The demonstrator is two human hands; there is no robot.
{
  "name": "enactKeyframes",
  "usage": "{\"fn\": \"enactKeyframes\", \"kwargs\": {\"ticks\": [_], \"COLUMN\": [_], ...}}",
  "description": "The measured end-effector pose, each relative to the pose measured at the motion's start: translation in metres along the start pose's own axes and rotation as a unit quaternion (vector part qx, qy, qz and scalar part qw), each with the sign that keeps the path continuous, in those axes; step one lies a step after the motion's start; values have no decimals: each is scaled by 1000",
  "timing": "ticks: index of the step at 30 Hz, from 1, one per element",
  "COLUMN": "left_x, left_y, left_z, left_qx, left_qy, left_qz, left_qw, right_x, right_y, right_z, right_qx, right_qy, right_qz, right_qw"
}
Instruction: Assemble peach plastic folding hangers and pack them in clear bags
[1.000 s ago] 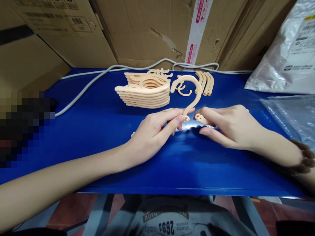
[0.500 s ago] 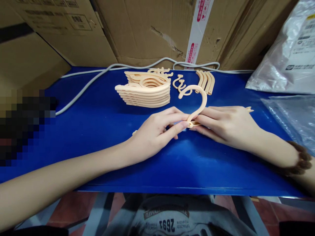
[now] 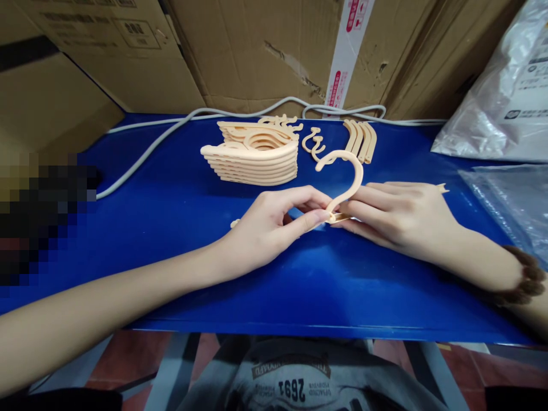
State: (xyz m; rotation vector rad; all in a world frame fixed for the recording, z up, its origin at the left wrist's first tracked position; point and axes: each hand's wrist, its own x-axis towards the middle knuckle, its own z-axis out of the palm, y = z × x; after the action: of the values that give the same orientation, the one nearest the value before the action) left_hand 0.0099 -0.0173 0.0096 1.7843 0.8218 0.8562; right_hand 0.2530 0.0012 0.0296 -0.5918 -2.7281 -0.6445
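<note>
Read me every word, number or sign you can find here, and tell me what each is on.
"2691": upside down, on the grey fabric garment; its other lettering is too unclear.
Red print on the white adhesive tape: too blurred.
Dark print on the brown cardboard box at left: too blurred.
Print on the crinkled white plastic bag: too small.

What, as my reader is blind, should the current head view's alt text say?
A left hand holds a beige hanger hook at its base while the right hand holds a hanger arm there, over a blue table. Behind lie stacked hanger pieces and loose hooks.
</note>
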Motion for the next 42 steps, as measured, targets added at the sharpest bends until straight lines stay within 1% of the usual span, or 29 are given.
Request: {"fn": "enactKeyframes", "kwargs": {"ticks": [6, 11, 16, 21, 23, 28, 32, 37, 42], "left_x": [0, 2, 3, 5, 7, 8, 5, 3, 3], "left_y": [0, -2, -6, -5, -5, -7, -7, -7, -7], "left_z": [-1, -1, -2, -6, -7, -6, -4, -5, -4], "left_qx": [2, 11, -6, -23, -32, -30, -22, -9, -12], "left_qy": [2, 25, 4, -11, -17, -28, -17, -23, -36], "left_qz": [6, 13, -5, -16, -19, -37, -41, -31, -26], "left_qw": [1000, 1000, 1000, 1000, 999, 998, 999, 999, 999], "right_x": [0, -1, 0, 1, 0, -2, -1, 1, 2], "right_y": [-2, -8, -12, -14, -12, -2, 1, -2, -2], "right_z": [-1, 0, 4, 6, 5, 3, 2, -1, -3], "right_qx": [6, 11, 17, -2, -7, 12, 25, 0, -39], "right_qy": [8, 7, -5, 3, -6, -50, -63, -55, -26], "right_qz": [-6, 7, 9, 13, 16, 36, 37, 29, -1], "right_qw": [1000, 1000, 1000, 1000, 1000, 998, 997, 998, 999]}}
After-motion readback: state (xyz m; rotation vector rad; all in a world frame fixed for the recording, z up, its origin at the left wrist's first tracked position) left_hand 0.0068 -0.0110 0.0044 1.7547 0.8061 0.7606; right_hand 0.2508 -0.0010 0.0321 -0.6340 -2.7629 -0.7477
